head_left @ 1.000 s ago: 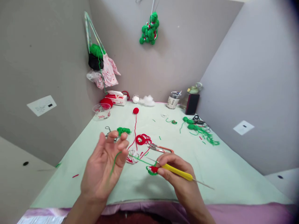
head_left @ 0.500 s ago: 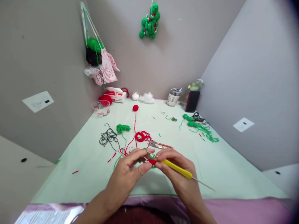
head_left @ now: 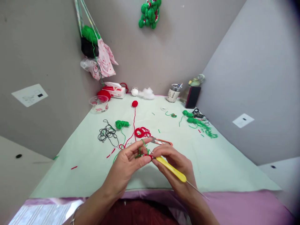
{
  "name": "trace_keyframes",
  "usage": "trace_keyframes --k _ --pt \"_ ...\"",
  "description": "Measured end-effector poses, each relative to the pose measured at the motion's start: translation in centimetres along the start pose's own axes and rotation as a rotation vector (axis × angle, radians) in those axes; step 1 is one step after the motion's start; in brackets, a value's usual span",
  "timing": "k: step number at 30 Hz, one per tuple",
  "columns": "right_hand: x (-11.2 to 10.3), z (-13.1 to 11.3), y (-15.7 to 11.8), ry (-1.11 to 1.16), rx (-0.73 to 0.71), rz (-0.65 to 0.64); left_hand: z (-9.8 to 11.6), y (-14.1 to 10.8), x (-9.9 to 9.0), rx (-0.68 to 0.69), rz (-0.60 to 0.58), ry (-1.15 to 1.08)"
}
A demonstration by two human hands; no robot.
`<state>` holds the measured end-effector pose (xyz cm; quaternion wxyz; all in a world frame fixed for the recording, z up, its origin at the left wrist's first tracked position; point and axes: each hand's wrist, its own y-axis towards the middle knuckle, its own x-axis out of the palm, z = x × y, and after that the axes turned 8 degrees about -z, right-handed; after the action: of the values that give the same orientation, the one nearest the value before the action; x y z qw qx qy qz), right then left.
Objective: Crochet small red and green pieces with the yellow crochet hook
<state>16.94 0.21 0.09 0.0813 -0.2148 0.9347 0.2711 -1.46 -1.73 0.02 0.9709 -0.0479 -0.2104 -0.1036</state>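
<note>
Pinching one red crochet piece (head_left: 150,156) near one pair of thread snips (head_left: 162,142), the left hand (head_left: 122,168) closes thumb against fingers, while the right hand's (head_left: 179,164) closed fingers grip one yellow-handled crochet hook (head_left: 172,170).

Two hands (head_left: 123,164), one hook (head_left: 172,169) — one crochet piece (head_left: 148,156), one phone (head_left: 193,97).

Legible text: none. Print too small to read: tissue box (head_left: 119,92); clear tub (head_left: 99,108), before it; tin (head_left: 172,95), right of it.

Soft even light, faint shadows, wide-angle stretch, dark right corner
</note>
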Motion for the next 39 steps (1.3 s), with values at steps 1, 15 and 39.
trace_keyframes --k 1,15,39 --pt "-0.1 0.0 -0.1 -0.005 0.002 -0.01 0.0 0.0 0.0 0.012 0.008 0.01" --pt "1.0 0.5 -0.6 -0.318 -0.304 0.114 -0.5 -0.2 0.5 0.058 0.015 -0.046" --pt "1.9 -1.0 -1.9 -0.417 -0.338 0.087 -1.9 -0.9 0.1 0.657 0.307 0.624"
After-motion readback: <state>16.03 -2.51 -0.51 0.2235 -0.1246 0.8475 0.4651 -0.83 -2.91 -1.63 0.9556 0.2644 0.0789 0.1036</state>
